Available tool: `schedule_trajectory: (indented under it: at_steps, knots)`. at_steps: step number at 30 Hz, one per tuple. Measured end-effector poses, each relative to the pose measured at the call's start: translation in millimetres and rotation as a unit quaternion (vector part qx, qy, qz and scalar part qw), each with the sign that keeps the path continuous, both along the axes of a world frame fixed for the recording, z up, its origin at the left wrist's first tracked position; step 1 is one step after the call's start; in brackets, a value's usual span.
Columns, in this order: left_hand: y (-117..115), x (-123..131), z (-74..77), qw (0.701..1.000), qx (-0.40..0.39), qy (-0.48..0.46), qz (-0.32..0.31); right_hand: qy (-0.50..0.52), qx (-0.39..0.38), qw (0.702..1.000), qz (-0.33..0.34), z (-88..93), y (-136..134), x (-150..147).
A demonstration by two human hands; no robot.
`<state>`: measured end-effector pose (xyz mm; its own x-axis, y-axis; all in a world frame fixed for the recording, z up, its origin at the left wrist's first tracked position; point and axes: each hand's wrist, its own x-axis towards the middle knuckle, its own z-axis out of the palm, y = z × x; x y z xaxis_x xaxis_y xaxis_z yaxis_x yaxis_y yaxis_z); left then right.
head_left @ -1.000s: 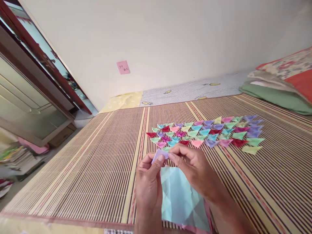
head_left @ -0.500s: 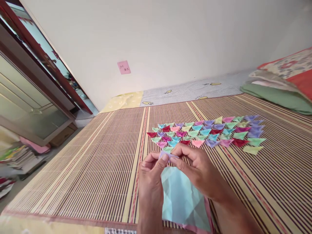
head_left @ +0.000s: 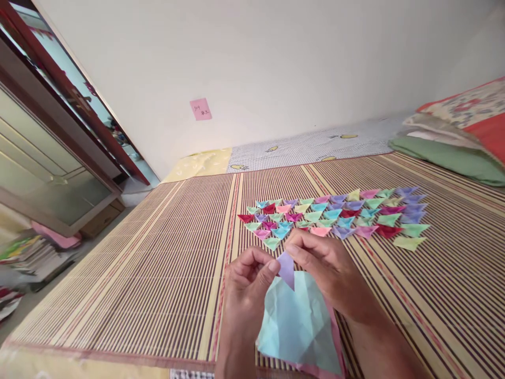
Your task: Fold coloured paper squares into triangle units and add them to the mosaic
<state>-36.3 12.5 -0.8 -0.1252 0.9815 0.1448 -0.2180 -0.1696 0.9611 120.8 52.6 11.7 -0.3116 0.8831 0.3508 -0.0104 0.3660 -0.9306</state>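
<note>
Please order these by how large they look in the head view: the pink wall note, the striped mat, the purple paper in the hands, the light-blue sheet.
1. Striped mat
2. Light-blue sheet
3. Pink wall note and purple paper: too alike to rank; the purple paper is nearer the camera.

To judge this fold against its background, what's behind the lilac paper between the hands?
Behind the lilac paper, the light blue sheet shows around its lower tip, and the striped mat near its top. Whatever lies directly behind it is covered.
</note>
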Motion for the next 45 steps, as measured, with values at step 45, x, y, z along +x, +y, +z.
schedule_trajectory:
  at_steps: [45]
  knots:
    - [11, 4, -1.0, 0.986, -0.03, -0.157, 0.056, 0.035, -0.046, 0.997, 0.051, -4.6, 2, -13]
